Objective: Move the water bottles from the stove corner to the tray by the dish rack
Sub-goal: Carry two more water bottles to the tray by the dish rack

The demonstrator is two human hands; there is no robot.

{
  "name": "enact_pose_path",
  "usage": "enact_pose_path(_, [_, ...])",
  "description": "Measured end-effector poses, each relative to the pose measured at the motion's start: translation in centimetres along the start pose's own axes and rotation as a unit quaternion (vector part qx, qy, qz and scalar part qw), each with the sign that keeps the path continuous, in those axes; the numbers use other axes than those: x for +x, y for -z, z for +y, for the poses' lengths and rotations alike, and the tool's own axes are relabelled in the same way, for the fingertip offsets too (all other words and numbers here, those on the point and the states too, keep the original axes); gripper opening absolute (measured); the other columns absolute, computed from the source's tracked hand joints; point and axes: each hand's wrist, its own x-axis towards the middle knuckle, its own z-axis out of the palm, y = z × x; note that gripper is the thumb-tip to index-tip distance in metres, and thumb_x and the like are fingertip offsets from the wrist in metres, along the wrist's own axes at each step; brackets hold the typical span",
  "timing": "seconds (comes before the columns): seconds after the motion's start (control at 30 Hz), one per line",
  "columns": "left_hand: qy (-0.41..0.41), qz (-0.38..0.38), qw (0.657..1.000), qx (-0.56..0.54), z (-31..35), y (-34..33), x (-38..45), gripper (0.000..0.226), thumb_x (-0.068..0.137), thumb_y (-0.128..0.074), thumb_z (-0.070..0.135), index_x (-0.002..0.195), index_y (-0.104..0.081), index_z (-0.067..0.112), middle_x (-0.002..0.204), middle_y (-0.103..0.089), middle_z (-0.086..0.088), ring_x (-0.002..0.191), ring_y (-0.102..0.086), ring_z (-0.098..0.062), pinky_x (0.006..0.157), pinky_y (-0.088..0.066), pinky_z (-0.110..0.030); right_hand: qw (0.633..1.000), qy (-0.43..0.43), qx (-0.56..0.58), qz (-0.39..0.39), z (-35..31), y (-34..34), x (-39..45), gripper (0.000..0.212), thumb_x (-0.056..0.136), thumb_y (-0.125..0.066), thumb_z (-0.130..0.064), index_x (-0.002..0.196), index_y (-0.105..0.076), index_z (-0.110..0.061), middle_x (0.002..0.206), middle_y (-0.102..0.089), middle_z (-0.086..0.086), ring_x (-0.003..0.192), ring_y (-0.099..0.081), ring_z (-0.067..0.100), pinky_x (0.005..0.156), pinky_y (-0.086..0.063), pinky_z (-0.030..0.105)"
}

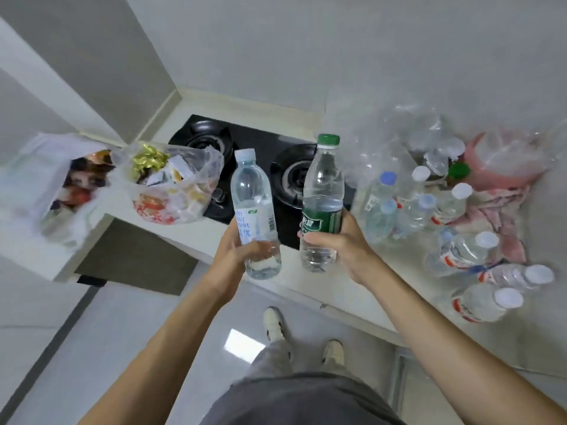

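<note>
Head view: we hold two bottles upright in front of the stove (264,167), our left hand (237,256) curled round the base of the white-capped bottle (256,210), our right hand (333,243) wrapped round the green-labelled bottle (322,197). Most of the job looks undone, we judge: a heap of bottles (435,216) lies in the counter corner right of the stove. Tray and dish rack are out of sight, so nothing delivered can be confirmed.
</note>
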Motion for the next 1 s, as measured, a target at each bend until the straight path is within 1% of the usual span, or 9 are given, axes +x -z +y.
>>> enact_pose_path(0.07, [0.0, 0.043, 0.999, -0.031, 0.1, 1.7, -2.4, 0.056, 0.075, -0.071, 0.009, 0.129, -0.06, 0.012, 0.107, -0.074, -0.017, 0.097, -0.073, -0.036, 0.087, -0.061, -0.048, 0.999, -0.011, 0.013, -0.04, -0.1, -2.9, 0.2, 0.06, 0.066, -0.087, -0.017, 0.116, -0.062, 0.005, 0.101, -0.07, 0.032, 0.095, -0.07, 0.051, 0.086, -0.059, 0.058])
enact_pose_path(0.2, [-0.015, 0.13, 0.989, -0.074, 0.4, 5.6, -7.6, 0.062, 0.066, -0.077, 0.024, 0.124, -0.061, 0.01, 0.103, -0.073, -0.016, 0.091, -0.072, -0.03, 0.08, -0.06, -0.043, 0.99, -0.042, 0.025, -0.13, -0.1, -10.0, -0.4, 0.048, 0.07, -0.084, -0.01, 0.108, -0.063, 0.011, 0.09, -0.069, 0.024, 0.083, -0.069, 0.036, 0.076, -0.058, 0.042])
enact_pose_path(0.33, [-0.053, 0.214, 0.97, -0.1, 0.1, 10.8, -13.0, 0.072, 0.066, -0.077, 0.027, 0.132, -0.057, 0.008, 0.107, -0.074, -0.014, 0.092, -0.073, -0.029, 0.077, -0.06, -0.039, 0.973, -0.061, -0.006, -0.222, 0.4, -17.8, -1.1, 0.047, 0.072, -0.082, -0.01, 0.11, -0.064, 0.011, 0.088, -0.071, 0.022, 0.081, -0.071, 0.034, 0.076, -0.059, 0.042])
enact_pose_path(0.43, [-0.076, 0.277, 0.952, -0.107, -0.5, 15.7, -17.5, 0.072, 0.069, -0.077, 0.023, 0.136, -0.056, 0.012, 0.113, -0.075, -0.016, 0.095, -0.075, -0.03, 0.081, -0.063, -0.04, 0.958, -0.071, -0.025, -0.276, 1.2, -25.2, -2.1, 0.048, 0.073, -0.082, -0.013, 0.113, -0.065, 0.008, 0.09, -0.072, 0.02, 0.08, -0.073, 0.032, 0.078, -0.063, 0.045])
enact_pose_path(0.53, [-0.096, 0.348, 0.926, -0.113, -1.2, 21.4, -22.7, 0.073, 0.07, -0.08, 0.024, 0.137, -0.056, 0.009, 0.119, -0.072, -0.022, 0.101, -0.073, -0.036, 0.087, -0.063, -0.044, 0.937, -0.073, -0.047, -0.338, 2.4, -33.6, -3.6, 0.046, 0.076, -0.079, -0.016, 0.112, -0.065, 0.01, 0.088, -0.072, 0.022, 0.08, -0.074, 0.032, 0.074, -0.061, 0.04])
enact_pose_path(0.6, [-0.105, 0.394, 0.905, -0.117, -1.6, 25.5, -26.5, 0.071, 0.07, -0.082, 0.026, 0.135, -0.058, 0.011, 0.118, -0.074, -0.018, 0.103, -0.072, -0.036, 0.087, -0.063, -0.044, 0.923, -0.087, -0.049, -0.372, 3.7, -39.7, -4.8, 0.046, 0.076, -0.08, -0.017, 0.108, -0.066, 0.011, 0.089, -0.071, 0.024, 0.08, -0.072, 0.033, 0.073, -0.059, 0.039])
enact_pose_path(0.67, [-0.122, 0.431, 0.884, -0.132, -1.7, 29.4, -30.1, 0.059, 0.074, -0.08, 0.024, 0.13, -0.061, 0.014, 0.111, -0.077, -0.011, 0.097, -0.074, -0.031, 0.082, -0.063, -0.04, 0.906, -0.1, -0.045, -0.408, 5.0, -45.7, -6.2, 0.045, 0.072, -0.084, -0.02, 0.104, -0.068, 0.008, 0.089, -0.069, 0.027, 0.079, -0.07, 0.036, 0.076, -0.057, 0.043])
enact_pose_path(0.8, [-0.14, 0.499, 0.841, -0.157, -2.3, 35.9, -37.5, 0.055, 0.078, -0.078, 0.031, 0.129, -0.062, 0.017, 0.104, -0.076, -0.004, 0.09, -0.073, -0.021, 0.075, -0.062, -0.037, 0.869, -0.126, -0.048, -0.476, 7.6, -56.2, -9.7, 0.039, 0.067, -0.087, -0.02, 0.1, -0.072, -0.002, 0.091, -0.067, 0.027, 0.077, -0.07, 0.036, 0.088, -0.054, 0.057])
enact_pose_path(1.0, [-0.143, 0.618, 0.758, -0.155, -3.4, 43.2, -45.0, 0.045, 0.087, -0.078, 0.035, 0.128, -0.065, 0.022, 0.113, -0.078, -0.004, 0.099, -0.074, -0.023, 0.088, -0.065, -0.048, 0.807, -0.132, -0.071, -0.571, 10.4, -68.9, -14.2, 0.03, 0.071, -0.085, -0.021, 0.094, -0.074, -0.006, 0.09, -0.066, 0.028, 0.079, -0.068, 0.037, 0.086, -0.053, 0.058])
